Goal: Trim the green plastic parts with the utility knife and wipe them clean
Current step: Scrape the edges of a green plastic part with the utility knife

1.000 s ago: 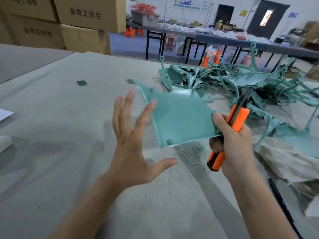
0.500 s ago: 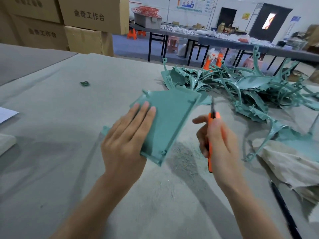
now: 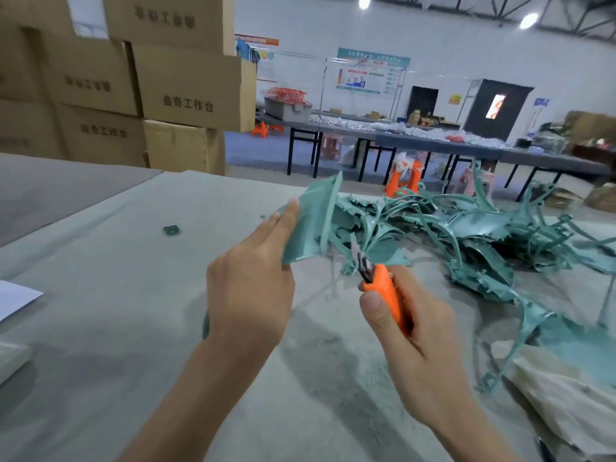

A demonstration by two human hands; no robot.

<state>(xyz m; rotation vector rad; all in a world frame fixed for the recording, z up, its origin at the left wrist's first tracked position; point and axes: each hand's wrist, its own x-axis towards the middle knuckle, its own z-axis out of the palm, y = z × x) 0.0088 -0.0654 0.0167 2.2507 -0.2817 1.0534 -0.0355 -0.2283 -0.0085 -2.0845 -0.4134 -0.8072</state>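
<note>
Head view, only one supplied.

Landmark: pile of green parts [image 3: 466, 235], far right on the table [image 3: 100, 295]. Pile runs past the frame's right edge, so extent unknown.

L hand [image 3: 248, 288]: just left of pile, grasping a green panel [image 3: 310, 225] lifted off the table. Fingers lie straight along the near face. Thumb hidden behind the hand. Panel is tilted and its lower edge blurred.

R hand [image 3: 410, 331]: in front of pile, clenched round the orange utility knife [image 3: 386, 291], thumb along the handle side. Blade is out, pointing up toward the panel's lower corner. Blade-to-panel contact can't be told, tip too blurred.

Cloth [image 3: 566, 395]: in front of pile, bottom right, crumpled, partly cut off by the frame.

Small green chip [image 3: 172, 230]: well left of pile, alone on the table.

White sheet [image 3: 16, 300]: far left of pile, cut off at frame edge.

Cardboard boxes [image 3: 186, 91]: behind and left of pile, stacked, print partly legible.
</note>
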